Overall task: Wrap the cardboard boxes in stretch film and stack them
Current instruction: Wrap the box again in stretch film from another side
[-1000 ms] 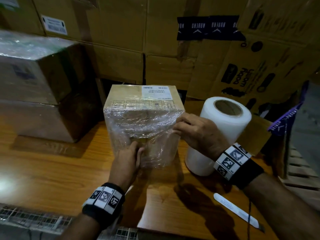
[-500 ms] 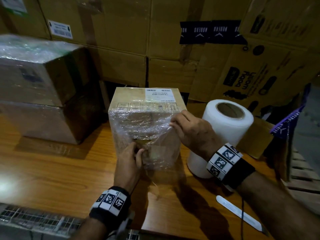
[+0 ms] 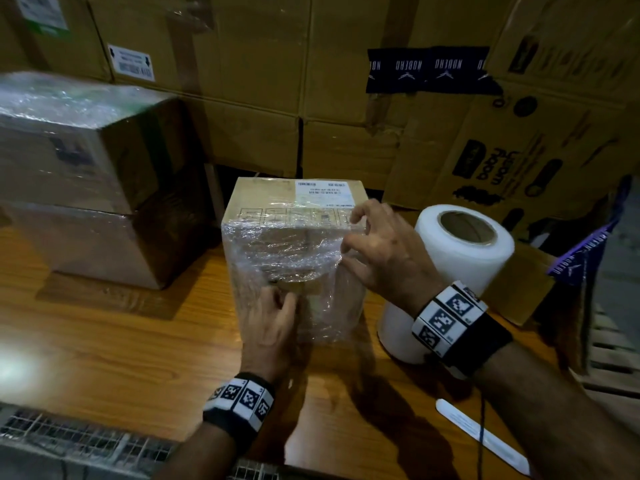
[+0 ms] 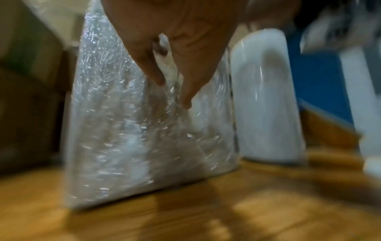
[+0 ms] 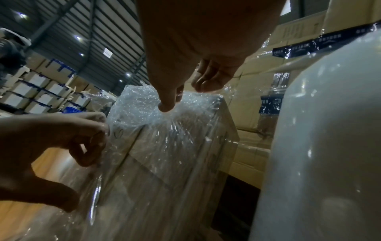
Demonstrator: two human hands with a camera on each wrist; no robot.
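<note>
We are standing the box (image 3: pixel 294 237) upright in the middle of the counter (image 3: pixel 104 341), just beside the roll (image 3: pixel 460 265), so the film (image 3: pixel 277 258) can be drawn across its near face without reaching. Our left hand (image 3: pixel 273 327) is pinching the film low on that face, thumb against curled fingers, probably anchoring the loose layer so it is not sliding. Our right hand (image 3: pixel 384 251) is gripping the film at the box's upper right edge, thumb and fingers closed on a gathered fold (the right wrist view is showing the film bunching into bright creases under the thumb). The film is thin, clear and crinkled, clinging over brown cardboard whose top, with its white label (image 3: pixel 323 190), is mostly lying bare. The roll is a smooth, milky white cylinder with a cardboard core, standing on end. To the left, two wrapped boxes (image 3: pixel 86 174) are sitting stacked, their film dull and hazy. A flat white strip (image 3: pixel 485 438) is lying near the counter's front edge.
</note>
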